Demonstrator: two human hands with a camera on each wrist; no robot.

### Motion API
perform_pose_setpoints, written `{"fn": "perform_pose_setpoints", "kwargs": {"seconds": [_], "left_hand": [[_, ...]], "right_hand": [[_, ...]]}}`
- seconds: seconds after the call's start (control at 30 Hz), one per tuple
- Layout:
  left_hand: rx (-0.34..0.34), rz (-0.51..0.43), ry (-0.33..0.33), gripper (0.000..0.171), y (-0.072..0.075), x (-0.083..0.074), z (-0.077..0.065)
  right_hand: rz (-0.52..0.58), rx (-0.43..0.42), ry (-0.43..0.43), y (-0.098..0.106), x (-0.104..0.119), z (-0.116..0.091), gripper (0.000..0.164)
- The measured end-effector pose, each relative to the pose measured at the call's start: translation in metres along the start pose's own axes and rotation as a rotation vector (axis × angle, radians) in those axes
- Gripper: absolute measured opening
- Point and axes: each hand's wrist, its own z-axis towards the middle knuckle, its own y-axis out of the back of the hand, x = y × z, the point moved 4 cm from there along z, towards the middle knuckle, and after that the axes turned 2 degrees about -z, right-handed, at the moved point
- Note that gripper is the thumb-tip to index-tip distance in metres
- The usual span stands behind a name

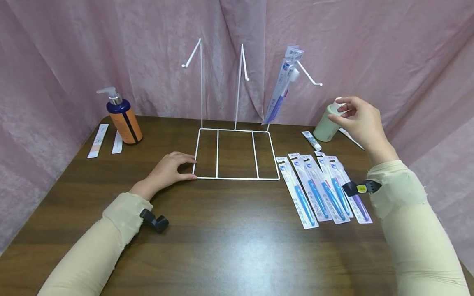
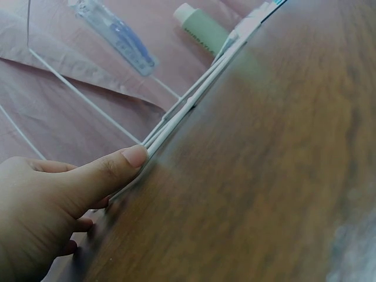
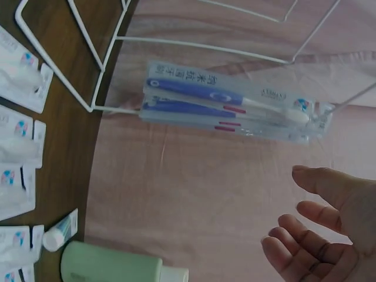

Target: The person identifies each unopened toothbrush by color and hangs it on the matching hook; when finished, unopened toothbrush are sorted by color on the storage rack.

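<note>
A white wire display rack [image 1: 237, 178] with upright hooks stands on the table. At its front left corner, my left hand [image 1: 168, 170] holds the base wire with thumb and fingers, and the thumb [image 2: 114, 167] lies along the wire. Two packaged toothbrushes [image 3: 223, 106] with purple-blue handles hang from the right hook [image 1: 309, 75]; the left and middle hooks hold nothing. My right hand [image 1: 361, 123] is in the air to the right of that hook, holding nothing, its fingers loosely bent. Several packaged toothbrushes [image 1: 318, 189] lie overlapping to the right of the rack.
A green bottle [image 1: 326, 126] with a white cap stands behind the right hand, partly covered by it in the head view. Beside it lies a small tube [image 1: 311, 140]. At left are an orange pump bottle [image 1: 125, 122] and two flat white packets [image 1: 98, 141]. Pink curtain [image 1: 159, 61] hangs behind.
</note>
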Motion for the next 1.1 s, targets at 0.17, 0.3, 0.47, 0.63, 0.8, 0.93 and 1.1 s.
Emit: {"fn": "perform_pose_setpoints", "kwargs": {"seconds": [0.17,0.3,0.47,0.63,0.8,0.93,1.1], "left_hand": [[0.003,0.004,-0.007,0.055,0.001,0.0,0.001],[0.015,0.004,-0.005,0.055,-0.001,0.0,0.003],[0.019,0.004,0.003,0.056,-0.002,0.002,0.004],[0.011,0.008,-0.006,0.055,-0.001,0.002,0.003],[-0.004,0.005,-0.014,0.055,0.002,0.0,0.001],[0.006,0.003,-0.002,0.055,0.002,0.001,0.0],[0.005,-0.002,-0.001,0.056,0.001,0.002,0.0]], "right_hand": [[-0.038,0.036,0.008,0.006,-0.015,-0.015,0.048],[-0.067,0.067,0.01,0.008,-0.027,-0.029,0.049],[-0.088,0.084,-0.002,0.011,-0.04,-0.044,0.05],[-0.077,0.107,-0.006,0.012,-0.051,-0.056,0.048],[-0.04,0.14,-0.009,0.008,-0.063,-0.068,0.046],[-0.026,0.166,-0.007,0.003,-0.072,-0.077,0.045],[-0.045,0.198,-0.017,-0.003,-0.084,-0.088,0.046]]}}
